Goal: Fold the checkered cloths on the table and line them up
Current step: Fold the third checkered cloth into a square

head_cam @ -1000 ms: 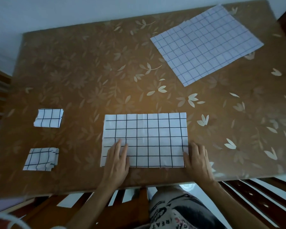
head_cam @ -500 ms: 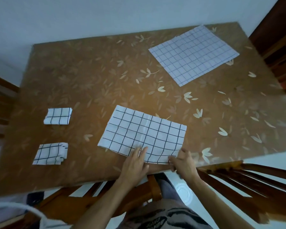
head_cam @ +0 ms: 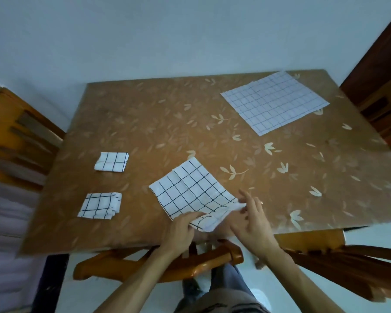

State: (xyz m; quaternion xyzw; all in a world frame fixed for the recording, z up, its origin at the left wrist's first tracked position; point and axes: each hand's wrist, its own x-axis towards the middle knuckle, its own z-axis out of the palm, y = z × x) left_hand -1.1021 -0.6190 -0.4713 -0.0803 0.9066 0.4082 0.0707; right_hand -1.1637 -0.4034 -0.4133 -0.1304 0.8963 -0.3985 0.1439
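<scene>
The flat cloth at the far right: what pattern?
Flat white cloth: thin dark grid lines, head view.

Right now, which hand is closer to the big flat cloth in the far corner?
Right. The right hand is at the front edge of the table, slightly left of the big flat cloth; the left hand is farther left, holding the half-folded cloth.

No text, label, brand, number or sign can be read: only grid lines are carried by the checkered cloths [head_cam: 190, 190], only a leaf pattern by the counter [head_cam: 145, 123], and the dark print on the garment [head_cam: 219, 306] is too blurred.
</scene>
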